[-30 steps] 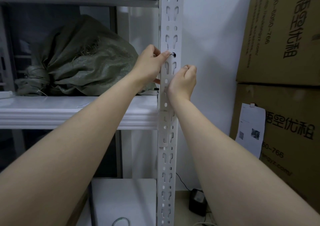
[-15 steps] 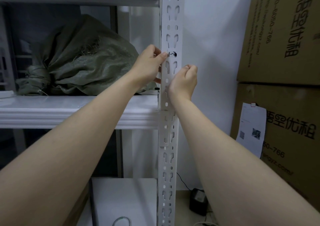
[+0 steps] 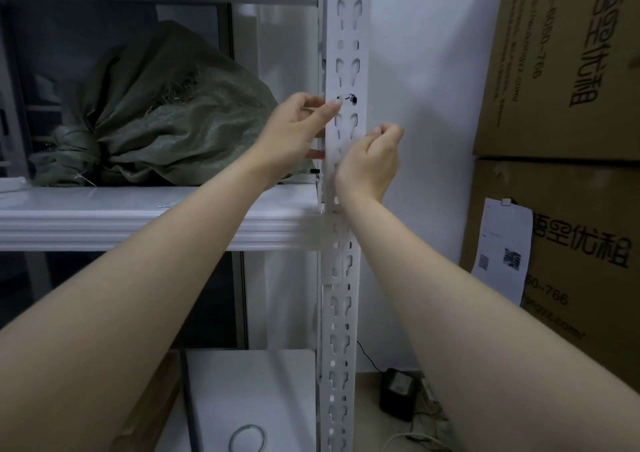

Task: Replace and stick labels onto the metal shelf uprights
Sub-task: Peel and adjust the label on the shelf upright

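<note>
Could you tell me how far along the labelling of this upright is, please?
Done: a label with black marks is on the white shelf upright. In hand: the left hand pinches its left end there; the right hand, curled by the upright's edge, hides whatever it holds. Left: probably pressing it flat.

Green woven sack (image 3: 166, 122) lying on the white shelf board (image 3: 104, 216). Two printed cardboard boxes at right, upper box (image 3: 571, 53) stacked on lower box (image 3: 588, 278); paper sheet (image 3: 502, 250) with QR codes stuck to the lower. Black adapter (image 3: 396, 398) on the floor, cable attached. Green ring (image 3: 246, 438) on a white panel (image 3: 256, 389) below.
</note>
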The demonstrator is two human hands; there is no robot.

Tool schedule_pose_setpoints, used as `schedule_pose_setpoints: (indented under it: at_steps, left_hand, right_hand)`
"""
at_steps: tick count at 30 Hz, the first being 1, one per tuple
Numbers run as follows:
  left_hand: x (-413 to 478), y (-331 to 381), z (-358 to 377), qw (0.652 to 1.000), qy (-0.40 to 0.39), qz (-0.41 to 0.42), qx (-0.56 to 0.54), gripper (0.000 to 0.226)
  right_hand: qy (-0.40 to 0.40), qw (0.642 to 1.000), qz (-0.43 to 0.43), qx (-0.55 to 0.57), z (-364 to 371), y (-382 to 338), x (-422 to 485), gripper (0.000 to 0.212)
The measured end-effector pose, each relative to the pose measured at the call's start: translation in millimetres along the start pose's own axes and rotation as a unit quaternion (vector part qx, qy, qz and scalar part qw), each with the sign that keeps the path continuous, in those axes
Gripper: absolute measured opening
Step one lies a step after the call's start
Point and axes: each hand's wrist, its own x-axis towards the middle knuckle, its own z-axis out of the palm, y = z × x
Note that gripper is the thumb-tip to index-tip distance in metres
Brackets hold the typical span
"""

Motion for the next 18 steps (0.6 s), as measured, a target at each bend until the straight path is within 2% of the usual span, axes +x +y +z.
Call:
schedule_pose_setpoints:
  at_steps: [3,5,7,9,11,18]
  left_hand:
    - [-6,0,-2,1.000,0.006,0.006,0.001,0.057]
    - [-8,-1,-6,0.998,0.057,0.029,0.019,0.055]
    - [-8,-1,-13,0.986,0.136,0.065,0.067,0.042]
    - [-10,2,-19,0.979,0.171,0.086,0.070,0.020]
    - [-14,8,-20,0.983,0.157,0.087,0.037,0.008]
    - [-33,21,-16,0.994,0.091,0.063,-0.005,0.013]
  right_hand:
    - [0.090,0.995,-0.034,0.022,2,0,-6,0.013]
    - [0.116,0.990,-0.080,0.027,-2,-9,-5,0.012]
    - [0.076,0.988,-0.132,0.029,-6,-22,-6,0.010]
    - [0.012,0.985,-0.167,0.045,-8,-33,-10,0.007]
    - [-0.030,0.981,-0.188,0.044,-10,-39,-15,0.006]
    - [-0.072,0.979,-0.192,0.012,-17,-39,-22,0.007]
